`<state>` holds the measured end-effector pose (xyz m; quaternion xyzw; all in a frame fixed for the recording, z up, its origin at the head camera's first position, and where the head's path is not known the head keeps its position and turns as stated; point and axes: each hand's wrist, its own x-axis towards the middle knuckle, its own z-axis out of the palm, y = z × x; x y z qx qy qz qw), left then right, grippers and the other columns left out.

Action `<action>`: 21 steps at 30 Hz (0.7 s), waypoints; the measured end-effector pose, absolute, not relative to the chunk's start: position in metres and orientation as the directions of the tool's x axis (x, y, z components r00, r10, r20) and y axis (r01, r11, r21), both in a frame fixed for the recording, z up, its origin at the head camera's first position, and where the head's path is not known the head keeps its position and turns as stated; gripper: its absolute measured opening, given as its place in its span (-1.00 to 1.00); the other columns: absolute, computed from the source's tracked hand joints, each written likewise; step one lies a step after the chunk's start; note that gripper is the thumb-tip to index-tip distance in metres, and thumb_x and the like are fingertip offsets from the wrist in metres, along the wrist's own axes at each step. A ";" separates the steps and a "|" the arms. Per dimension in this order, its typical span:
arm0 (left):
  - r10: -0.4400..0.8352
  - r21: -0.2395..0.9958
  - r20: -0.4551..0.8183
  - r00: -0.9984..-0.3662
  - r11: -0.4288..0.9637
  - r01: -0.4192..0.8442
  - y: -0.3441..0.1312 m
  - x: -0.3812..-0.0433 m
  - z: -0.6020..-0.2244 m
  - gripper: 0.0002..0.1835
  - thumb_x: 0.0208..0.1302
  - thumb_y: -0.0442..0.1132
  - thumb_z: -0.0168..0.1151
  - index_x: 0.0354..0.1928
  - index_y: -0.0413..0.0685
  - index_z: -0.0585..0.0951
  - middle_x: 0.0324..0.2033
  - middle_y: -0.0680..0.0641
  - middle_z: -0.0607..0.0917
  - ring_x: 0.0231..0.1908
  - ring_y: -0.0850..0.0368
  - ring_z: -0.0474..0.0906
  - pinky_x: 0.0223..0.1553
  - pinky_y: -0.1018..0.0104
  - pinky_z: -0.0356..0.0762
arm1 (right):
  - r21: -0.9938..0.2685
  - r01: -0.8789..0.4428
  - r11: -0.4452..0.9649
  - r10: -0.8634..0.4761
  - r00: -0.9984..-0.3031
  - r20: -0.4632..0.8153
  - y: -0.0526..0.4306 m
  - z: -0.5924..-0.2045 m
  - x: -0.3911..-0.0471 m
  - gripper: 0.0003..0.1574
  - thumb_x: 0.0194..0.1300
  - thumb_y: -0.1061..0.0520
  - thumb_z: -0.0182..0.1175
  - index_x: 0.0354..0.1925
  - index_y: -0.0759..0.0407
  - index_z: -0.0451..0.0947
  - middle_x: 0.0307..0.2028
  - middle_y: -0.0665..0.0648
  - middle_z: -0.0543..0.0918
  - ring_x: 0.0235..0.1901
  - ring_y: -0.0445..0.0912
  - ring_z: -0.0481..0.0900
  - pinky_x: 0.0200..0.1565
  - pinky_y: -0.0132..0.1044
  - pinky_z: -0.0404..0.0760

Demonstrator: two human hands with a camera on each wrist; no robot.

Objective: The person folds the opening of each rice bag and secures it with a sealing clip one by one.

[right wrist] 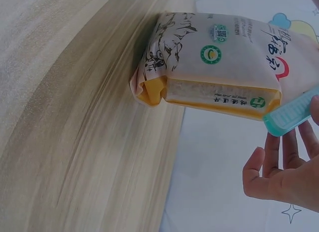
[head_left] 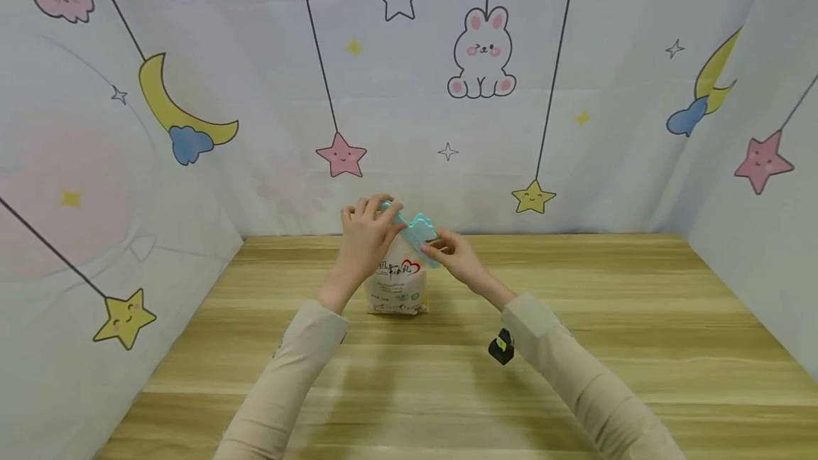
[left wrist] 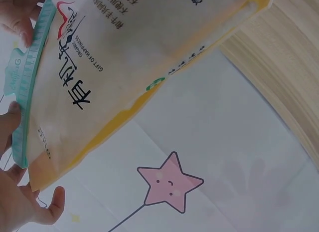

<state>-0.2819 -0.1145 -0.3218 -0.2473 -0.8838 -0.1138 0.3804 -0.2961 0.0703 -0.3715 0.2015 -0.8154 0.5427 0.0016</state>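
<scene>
A teal bag clip (head_left: 420, 228) lies slanted across the top of a cream-coloured printed bag (head_left: 397, 291) with a red heart on it. The bag stands upright on the table, and its side seams show yellow in the right wrist view. My left hand (head_left: 367, 236) pinches the clip's higher end, its other fingers bent over the top. At the lower end, my right hand (head_left: 456, 260) holds the clip between thumb and fingers. In the left wrist view the clip (left wrist: 33, 77) runs along the bag's top edge, with a hand at either end.
The wood-grain table (head_left: 575, 304) reaches back to a white cloth backdrop (head_left: 409, 91) printed with stars, moons and rabbits. More of this cloth stands at both sides. A small black item (head_left: 501, 348) with a yellow-green mark shows beside the right cuff.
</scene>
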 end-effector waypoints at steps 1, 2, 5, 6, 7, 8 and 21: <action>0.354 0.008 0.730 -0.584 0.851 0.526 -0.114 -0.282 -0.322 -0.69 0.15 -0.10 0.17 -0.08 -0.03 0.54 -0.04 -0.10 0.50 -0.07 -0.08 0.42 -0.13 -0.03 0.25 | -0.883 -0.335 0.330 -0.329 -0.917 0.226 0.070 -0.372 -0.296 -0.61 0.26 0.06 0.06 -0.02 0.26 0.43 -0.02 0.32 0.53 -0.12 0.17 0.54 -0.09 0.01 0.51; 0.357 0.004 0.731 -0.581 0.850 0.527 -0.114 -0.282 -0.322 -0.70 0.14 -0.11 0.17 -0.08 -0.03 0.55 -0.04 -0.10 0.50 -0.07 -0.08 0.43 -0.13 -0.02 0.25 | -0.880 -0.341 0.331 -0.331 -0.915 0.230 0.070 -0.372 -0.296 -0.61 0.26 0.06 0.06 -0.02 0.27 0.43 -0.03 0.33 0.53 -0.12 0.17 0.54 -0.08 0.01 0.50; 0.365 -0.006 0.733 -0.575 0.848 0.530 -0.113 -0.281 -0.322 -0.70 0.15 -0.13 0.17 -0.08 -0.04 0.55 -0.04 -0.11 0.50 -0.07 -0.09 0.43 -0.14 -0.02 0.26 | -0.875 -0.347 0.336 -0.329 -0.914 0.237 0.070 -0.374 -0.295 -0.61 0.25 0.08 0.07 -0.02 0.29 0.45 -0.05 0.33 0.54 -0.14 0.16 0.56 -0.10 -0.03 0.52; 0.366 -0.008 0.733 -0.573 0.847 0.531 -0.113 -0.281 -0.322 -0.71 0.15 -0.13 0.17 -0.08 -0.04 0.55 -0.04 -0.11 0.50 -0.07 -0.08 0.44 -0.14 -0.02 0.27 | -0.873 -0.353 0.338 -0.329 -0.913 0.242 0.070 -0.375 -0.295 -0.61 0.25 0.08 0.07 -0.02 0.29 0.45 -0.06 0.33 0.55 -0.15 0.15 0.56 -0.11 -0.06 0.53; 0.368 -0.010 0.734 -0.572 0.847 0.532 -0.113 -0.281 -0.322 -0.71 0.15 -0.14 0.17 -0.09 -0.04 0.55 -0.05 -0.11 0.50 -0.08 -0.08 0.44 -0.15 -0.01 0.27 | -0.871 -0.359 0.336 -0.331 -0.911 0.247 0.070 -0.376 -0.295 -0.61 0.24 0.09 0.08 -0.02 0.29 0.45 -0.06 0.33 0.55 -0.15 0.15 0.57 -0.12 -0.08 0.54; 0.369 -0.014 0.734 -0.570 0.848 0.530 -0.113 -0.281 -0.322 -0.71 0.15 -0.14 0.16 -0.09 -0.04 0.54 -0.05 -0.11 0.50 -0.08 -0.08 0.44 -0.15 -0.01 0.27 | -0.870 -0.363 0.334 -0.331 -0.909 0.252 0.070 -0.376 -0.295 -0.61 0.24 0.09 0.08 -0.02 0.29 0.45 -0.06 0.33 0.55 -0.16 0.14 0.57 -0.12 -0.09 0.54; 0.387 -0.048 0.732 -0.560 0.850 0.525 -0.110 -0.280 -0.321 -0.74 0.15 -0.19 0.15 -0.12 -0.10 0.55 -0.07 -0.11 0.50 -0.11 -0.03 0.44 -0.15 0.02 0.27 | -0.871 -0.369 0.324 -0.324 -0.908 0.264 0.067 -0.362 -0.278 -0.65 0.23 0.22 0.07 -0.03 0.37 0.44 -0.14 0.40 0.55 -0.19 0.25 0.54 -0.18 -0.11 0.54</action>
